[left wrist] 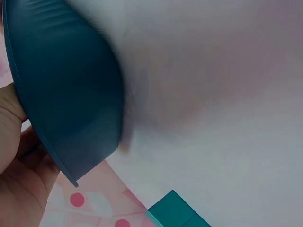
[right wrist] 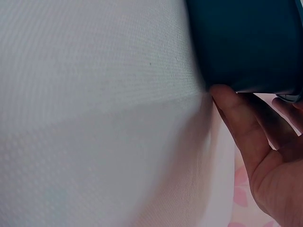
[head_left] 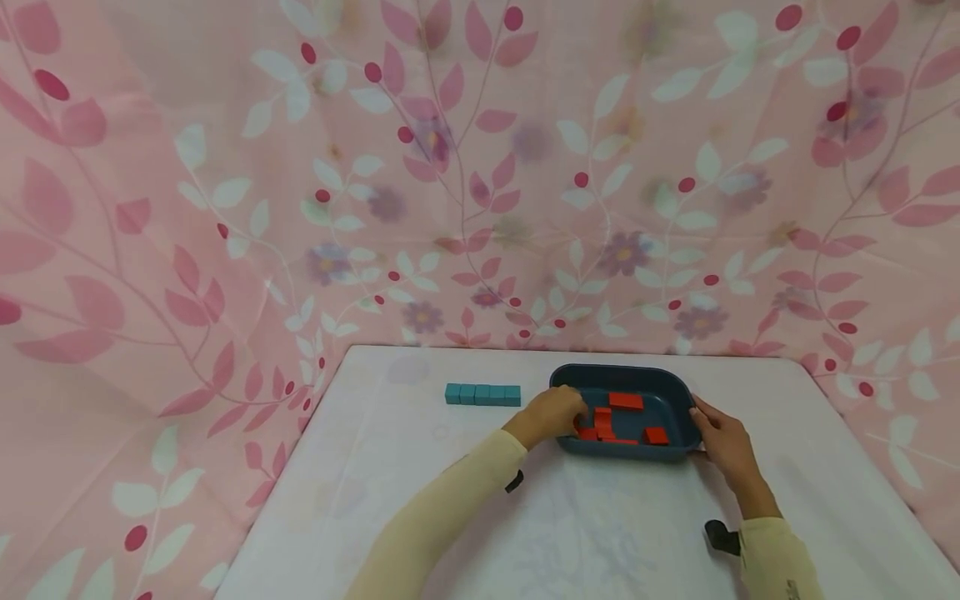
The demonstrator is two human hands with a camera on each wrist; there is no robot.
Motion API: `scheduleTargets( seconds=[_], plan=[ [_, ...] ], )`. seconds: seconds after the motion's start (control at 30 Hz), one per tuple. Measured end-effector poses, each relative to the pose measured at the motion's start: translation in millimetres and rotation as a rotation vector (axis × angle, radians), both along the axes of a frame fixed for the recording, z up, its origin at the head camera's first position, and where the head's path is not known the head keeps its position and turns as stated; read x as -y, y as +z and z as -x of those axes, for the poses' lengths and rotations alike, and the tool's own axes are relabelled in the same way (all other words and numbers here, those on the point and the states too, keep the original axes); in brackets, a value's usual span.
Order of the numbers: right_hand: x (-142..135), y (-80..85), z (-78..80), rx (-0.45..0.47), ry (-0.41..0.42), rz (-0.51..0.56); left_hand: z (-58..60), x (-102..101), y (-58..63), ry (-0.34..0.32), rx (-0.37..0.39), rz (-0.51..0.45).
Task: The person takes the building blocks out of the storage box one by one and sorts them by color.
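Observation:
A dark blue tray (head_left: 626, 451) holds several red blocks (head_left: 626, 402), scattered over its floor. My left hand (head_left: 555, 412) reaches over the tray's left side, its bent fingers down among the blocks at the near left. In the left wrist view, the tray wall (left wrist: 71, 90) hides the fingertips of that hand (left wrist: 23, 189), and I cannot tell whether they pinch a block. My right hand (head_left: 726, 442) holds the tray's right end, thumb up at the rim. The right wrist view has its fingers (right wrist: 236, 111) against the tray's lower edge.
A straight row of teal blocks (head_left: 483, 395) lies on the white-covered table (head_left: 585, 533), left of the tray. Pink floral cloth (head_left: 480, 167) hangs behind the table's back edge and along its sides.

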State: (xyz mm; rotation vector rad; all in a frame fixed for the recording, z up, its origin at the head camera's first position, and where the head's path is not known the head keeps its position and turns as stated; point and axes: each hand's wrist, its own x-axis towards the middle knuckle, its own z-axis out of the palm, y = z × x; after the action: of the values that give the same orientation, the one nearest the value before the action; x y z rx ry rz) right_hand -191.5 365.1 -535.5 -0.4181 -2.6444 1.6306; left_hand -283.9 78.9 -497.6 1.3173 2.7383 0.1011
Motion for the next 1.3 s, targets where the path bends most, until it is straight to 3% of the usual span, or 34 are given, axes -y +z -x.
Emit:
scheduleTargets(
  seconds=[0.27,0.4,0.67,0.87,0.93,1.13,1.3],
  plan=[
    [-1,-1.6,1.2,-0.012,-0.011,-0.019,-5.2,-6,5.7,0.091,0.010,0.021],
    [-1,-2.2,0.4,-0.013,-0.013,-0.022,-5.4,-7,2.0,0.113,0.026,0.010],
    [-1,-0.8,-0.4,-0.007,-0.009,-0.027,-4.4,-11,-9.1,0.096,0.011,0.005],
    [0,-0.6,-1.0,-0.012,-0.012,-0.023,-6.2,-11,-8.5,0.067,0.129,-0.039],
    [0,-0.6,-1.6,-0.017,-0.013,-0.028,-7.9,-11,-8.1,0.058,0.105,-0.024],
    [1,-1.3,0.7,-0.029,-0.001,-0.021,-14.6,-13,-5.0,0.086,-0.113,0.113],
    [1,-2.5,1.0,-0.023,-0.009,-0.034,-18.3,-16,-4.0,0.112,-0.142,0.153]
  ],
)
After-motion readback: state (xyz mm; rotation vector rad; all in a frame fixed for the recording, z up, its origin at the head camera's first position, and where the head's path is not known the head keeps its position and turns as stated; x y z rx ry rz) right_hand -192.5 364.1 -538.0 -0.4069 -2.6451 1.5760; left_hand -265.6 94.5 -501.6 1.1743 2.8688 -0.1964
